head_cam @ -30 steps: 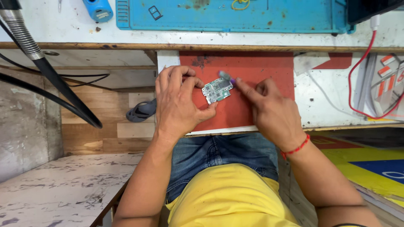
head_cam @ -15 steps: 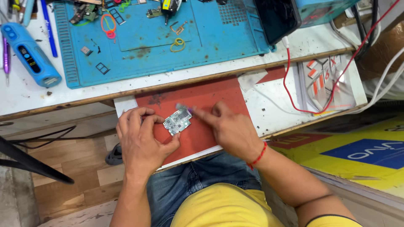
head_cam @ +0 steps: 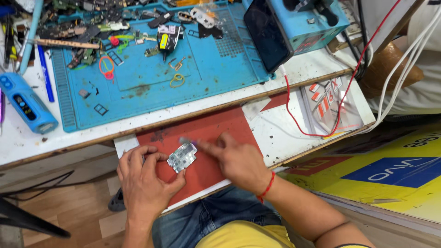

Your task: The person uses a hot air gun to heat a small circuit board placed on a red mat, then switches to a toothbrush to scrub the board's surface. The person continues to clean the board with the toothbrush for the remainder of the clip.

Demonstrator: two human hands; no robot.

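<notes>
Left hand (head_cam: 146, 183) pins one small circuit board (head_cam: 182, 156) against the red pad (head_cam: 206, 133), fingers curled round its left edge, thumb near its lower corner; right hand (head_cam: 239, 160) has the index finger stretched out, tip just at the board's upper right corner, other fingers folded, gripping nothing I can make out. Two hands, one board, one red string band (head_cam: 266, 187) on the right wrist. Board: silvery grey, roughly rectangular, tilted on the pad, covered in small metal shield squares, slightly blurred. It sits on the pull-out shelf (head_cam: 294, 124) below the bench (head_cam: 27, 142) edge, over the lap. On the bench: one blue work mat (head_cam: 211, 69) strewn with small parts, too many and too small to count; one blue handheld tool (head_cam: 26, 104) at left, one dark phone (head_cam: 268, 33) leaning on a blue box, one red wire (head_cam: 317, 133) looping over the shelf, several white cables (head_cam: 404, 69) at right. Versus half a second ago: view has tilted further, more of the mat and phone now shows; board and both hands sit in the same spot on the pad, same grip, right index still at the corner
</notes>
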